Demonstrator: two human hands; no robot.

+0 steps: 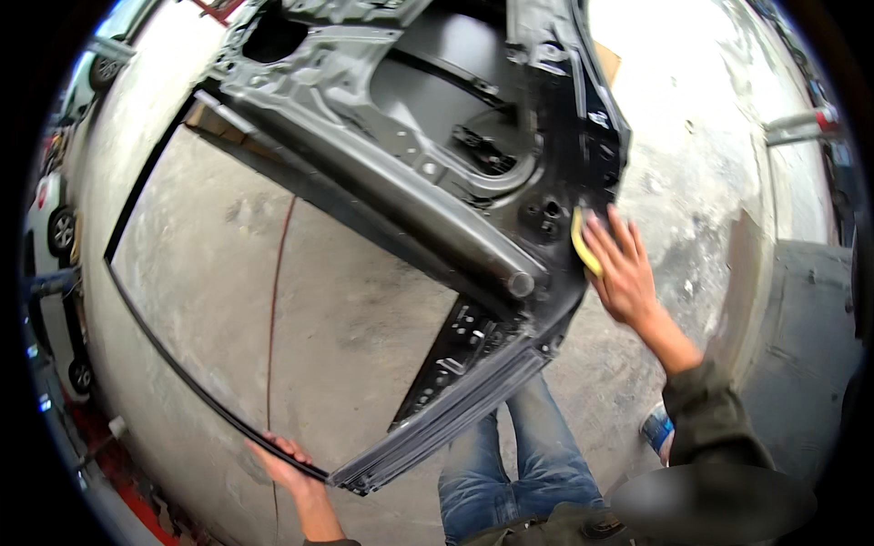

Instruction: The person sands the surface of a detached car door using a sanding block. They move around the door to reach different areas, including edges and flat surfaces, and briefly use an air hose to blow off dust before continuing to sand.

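Note:
A bare car door point(391, 173) in grey and black stretches across the view, its inner side up, with the window frame point(173, 364) toward me and to the left. Low on the left, my left hand point(289, 460) grips the thin black frame near its corner, fingers wrapped round it. On the right, my right hand point(626, 273) presses a thin yellow sanding pad point(584, 244) against the door's black edge. The fingers lie long over the pad, and its far side is hidden under them.
A reddish hose or cord point(276, 309) runs over the concrete floor point(355, 300) below the window opening. A blue and white can point(657, 428) stands by my right forearm. Cars point(62, 227) line the far left, and a grey panel point(806, 318) is at the right.

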